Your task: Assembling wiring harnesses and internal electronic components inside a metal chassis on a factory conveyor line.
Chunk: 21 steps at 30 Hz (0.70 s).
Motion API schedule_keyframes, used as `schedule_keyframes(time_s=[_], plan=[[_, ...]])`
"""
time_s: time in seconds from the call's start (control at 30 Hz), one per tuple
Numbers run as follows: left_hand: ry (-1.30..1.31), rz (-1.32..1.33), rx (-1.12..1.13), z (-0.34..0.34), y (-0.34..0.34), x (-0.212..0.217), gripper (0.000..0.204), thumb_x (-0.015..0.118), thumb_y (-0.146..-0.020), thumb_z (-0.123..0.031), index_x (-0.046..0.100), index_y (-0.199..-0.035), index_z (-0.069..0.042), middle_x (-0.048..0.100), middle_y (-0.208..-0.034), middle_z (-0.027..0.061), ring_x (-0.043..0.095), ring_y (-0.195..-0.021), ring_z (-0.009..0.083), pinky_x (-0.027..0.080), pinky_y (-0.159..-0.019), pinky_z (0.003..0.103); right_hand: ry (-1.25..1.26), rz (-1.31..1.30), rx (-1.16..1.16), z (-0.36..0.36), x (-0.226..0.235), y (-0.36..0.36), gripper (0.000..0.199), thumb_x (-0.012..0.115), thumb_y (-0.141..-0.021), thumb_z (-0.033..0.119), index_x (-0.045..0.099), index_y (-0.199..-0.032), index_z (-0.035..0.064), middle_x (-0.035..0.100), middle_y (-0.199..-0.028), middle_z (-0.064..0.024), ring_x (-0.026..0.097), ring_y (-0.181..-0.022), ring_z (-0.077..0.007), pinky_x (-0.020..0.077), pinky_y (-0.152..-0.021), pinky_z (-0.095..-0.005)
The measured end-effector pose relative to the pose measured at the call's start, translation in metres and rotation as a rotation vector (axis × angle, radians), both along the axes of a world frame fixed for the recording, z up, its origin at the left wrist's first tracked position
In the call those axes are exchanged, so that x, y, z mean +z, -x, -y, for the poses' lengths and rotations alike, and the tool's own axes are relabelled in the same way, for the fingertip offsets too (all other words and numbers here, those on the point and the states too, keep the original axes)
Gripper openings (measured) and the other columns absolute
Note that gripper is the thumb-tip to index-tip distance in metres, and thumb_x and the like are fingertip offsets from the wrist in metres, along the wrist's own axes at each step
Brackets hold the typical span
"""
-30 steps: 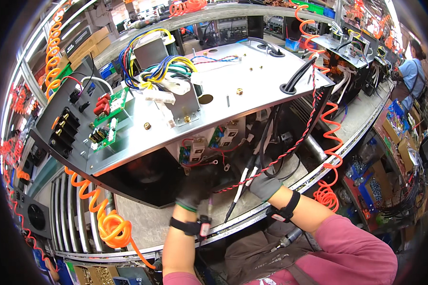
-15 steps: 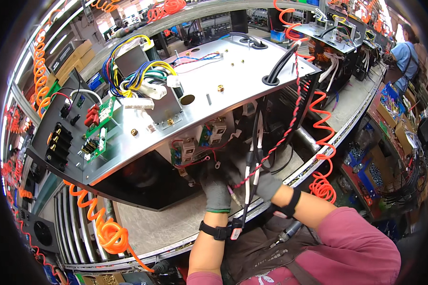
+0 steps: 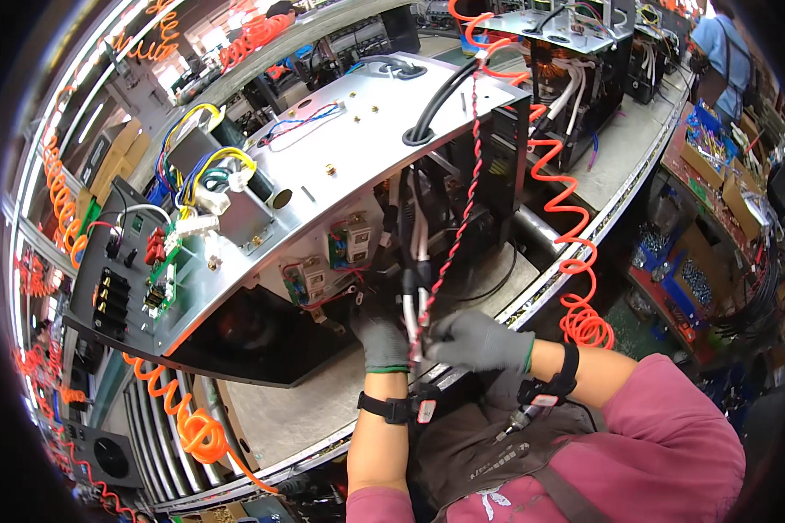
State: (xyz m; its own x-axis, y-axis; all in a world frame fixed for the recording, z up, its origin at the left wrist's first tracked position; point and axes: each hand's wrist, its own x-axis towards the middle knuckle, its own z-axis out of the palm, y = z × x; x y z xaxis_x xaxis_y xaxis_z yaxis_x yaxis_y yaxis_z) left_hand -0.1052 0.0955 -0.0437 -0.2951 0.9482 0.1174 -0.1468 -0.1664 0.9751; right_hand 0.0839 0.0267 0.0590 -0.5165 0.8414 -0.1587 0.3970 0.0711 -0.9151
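A large metal chassis [image 3: 262, 209] with a silvery top panel stands tilted before me, its lower side exposing circuit boards and wiring. My left hand [image 3: 381, 340], in a grey glove, reaches up to its lower opening; its fingers are lost in shadow. Beside it, my gloved right hand [image 3: 480, 341] is closed, fingertips at the lower ends of the white cables [image 3: 408, 305] with black sleeves. What lies between those fingertips is hidden. A red-and-black twisted wire [image 3: 464, 228] hangs past them. Small ring-terminal leads [image 3: 355, 295] stick out near my left fingers.
Orange coiled hoses hang at the right [image 3: 576, 253] and lower left [image 3: 202, 436]. Metal rollers [image 3: 153, 427] lie at the left of the bench. Further chassis units [image 3: 576, 87] stand behind on the right. Parts bins [image 3: 693, 283] and another person [image 3: 724, 57] are at far right.
My right hand has drawn back from under the chassis toward the bench's front edge, by the cable ends. My left hand stays near the opening. The whole view has shifted.
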Motion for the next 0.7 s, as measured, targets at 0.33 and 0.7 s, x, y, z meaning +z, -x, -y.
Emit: schedule_keyframes(time_s=[0.33,0.7], plan=[[0.341,0.178,-0.388,0.048,-0.017,-0.003,0.021,0.052,-0.097,-0.023,0.058,-0.108,-0.006,0.061,-0.086,0.0041,0.06,-0.071,0.0158,0.051,-0.061,0.028,-0.033,0.069,0.012,-0.012,-0.014,-0.001,0.04,0.062,-0.086,0.038,0.07,-0.092,-0.0008,0.067,-0.075,-0.0151,0.067,-0.072,-0.0234,0.0515,-0.069,-0.0358],[0.46,0.841,-0.517,0.04,-0.031,0.037,0.041,0.043,-0.097,-0.016,0.041,-0.134,0.002,0.053,-0.126,0.0278,0.061,-0.11,0.0412,0.057,-0.092,0.051,-0.605,0.269,0.167,0.095,-0.083,-0.106,0.027,0.068,-0.081,0.039,0.065,-0.096,0.0169,0.065,-0.089,-0.0053,0.063,-0.089,-0.0261,0.0489,-0.072,-0.0403]])
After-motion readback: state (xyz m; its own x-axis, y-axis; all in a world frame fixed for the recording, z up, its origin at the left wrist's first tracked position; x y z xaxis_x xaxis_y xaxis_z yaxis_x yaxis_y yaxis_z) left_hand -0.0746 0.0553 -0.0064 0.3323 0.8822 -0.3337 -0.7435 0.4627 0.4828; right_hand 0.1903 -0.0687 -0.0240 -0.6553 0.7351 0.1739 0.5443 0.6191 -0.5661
